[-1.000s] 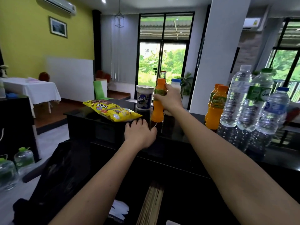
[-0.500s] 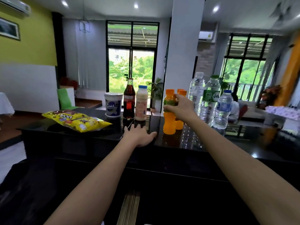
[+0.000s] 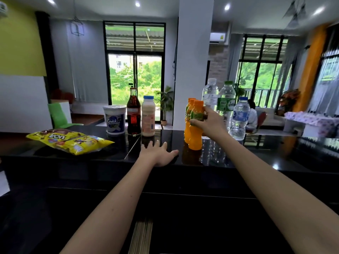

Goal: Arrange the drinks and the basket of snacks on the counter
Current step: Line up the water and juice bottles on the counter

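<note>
Orange bottles [image 3: 194, 138], three in a line, stand on the counter [image 3: 275, 153] just before three water bottles [image 3: 238, 118], kind with kind. Right hand [image 3: 211, 122] has its fingers curled round the nearest one's label, seemingly to close up the row. Left hand [image 3: 157, 154] lies flat, fingers spread, likely bracing. Leftward: one cola [image 3: 134, 114], one milk bottle [image 3: 148, 116], one cup [image 3: 115, 119], perhaps two snack bags [image 3: 73, 142].

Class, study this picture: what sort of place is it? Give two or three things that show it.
Likely a home or guesthouse lounge with a serving bar: a long black counter lined with drinks such as the orange juice bottle, tall glass doors onto greenery, and a wall air conditioner.
</note>
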{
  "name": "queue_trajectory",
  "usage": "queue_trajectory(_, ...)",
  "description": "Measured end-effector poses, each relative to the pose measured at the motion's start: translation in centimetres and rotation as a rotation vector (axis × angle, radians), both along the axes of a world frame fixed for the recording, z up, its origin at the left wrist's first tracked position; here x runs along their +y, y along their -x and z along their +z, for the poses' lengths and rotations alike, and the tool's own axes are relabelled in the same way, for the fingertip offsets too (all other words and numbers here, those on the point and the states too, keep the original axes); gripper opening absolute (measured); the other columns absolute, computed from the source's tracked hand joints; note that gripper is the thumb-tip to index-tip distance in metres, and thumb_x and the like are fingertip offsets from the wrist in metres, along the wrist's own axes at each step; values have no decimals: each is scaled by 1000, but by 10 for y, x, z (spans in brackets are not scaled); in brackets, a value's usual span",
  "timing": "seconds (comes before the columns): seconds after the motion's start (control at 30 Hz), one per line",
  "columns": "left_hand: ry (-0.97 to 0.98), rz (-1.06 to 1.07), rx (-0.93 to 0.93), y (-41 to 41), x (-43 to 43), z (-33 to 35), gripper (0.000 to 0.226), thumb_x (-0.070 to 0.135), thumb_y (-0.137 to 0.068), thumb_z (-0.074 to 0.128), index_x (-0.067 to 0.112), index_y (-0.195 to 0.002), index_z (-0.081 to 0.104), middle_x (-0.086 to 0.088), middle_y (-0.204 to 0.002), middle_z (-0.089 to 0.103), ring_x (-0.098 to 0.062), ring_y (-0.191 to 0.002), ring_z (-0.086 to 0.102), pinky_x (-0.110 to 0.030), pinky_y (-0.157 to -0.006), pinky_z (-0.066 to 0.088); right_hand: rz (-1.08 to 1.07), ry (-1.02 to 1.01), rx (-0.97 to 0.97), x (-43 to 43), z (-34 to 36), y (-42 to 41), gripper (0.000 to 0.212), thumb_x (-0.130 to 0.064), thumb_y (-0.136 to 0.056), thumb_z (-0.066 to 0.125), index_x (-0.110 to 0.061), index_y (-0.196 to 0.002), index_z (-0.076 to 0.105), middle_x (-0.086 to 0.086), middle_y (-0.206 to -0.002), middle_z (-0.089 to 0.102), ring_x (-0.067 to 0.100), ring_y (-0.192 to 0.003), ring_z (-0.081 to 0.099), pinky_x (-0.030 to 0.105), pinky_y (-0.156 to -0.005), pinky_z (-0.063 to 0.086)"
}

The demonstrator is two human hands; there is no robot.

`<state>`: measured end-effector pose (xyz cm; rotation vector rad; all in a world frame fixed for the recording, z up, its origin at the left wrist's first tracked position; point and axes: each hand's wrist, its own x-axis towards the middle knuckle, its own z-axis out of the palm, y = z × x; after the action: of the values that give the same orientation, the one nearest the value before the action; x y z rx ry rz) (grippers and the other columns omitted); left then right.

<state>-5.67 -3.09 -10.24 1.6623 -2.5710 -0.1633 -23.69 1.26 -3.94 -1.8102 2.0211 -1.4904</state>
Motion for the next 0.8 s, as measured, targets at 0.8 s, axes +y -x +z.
queue_trajectory(0.8, 13, 6, 22, 0, 1, -2, 78, 70, -89, 16, 24, -152, 13, -6, -161, 5, -29, -148, 2, -53, -118, 1, -42, -29, 35, 4, -2, -10, 59, -32, -87, 68, -13, -137, 43, 10, -131, 57, 29, -114, 58, 28, -80, 42)
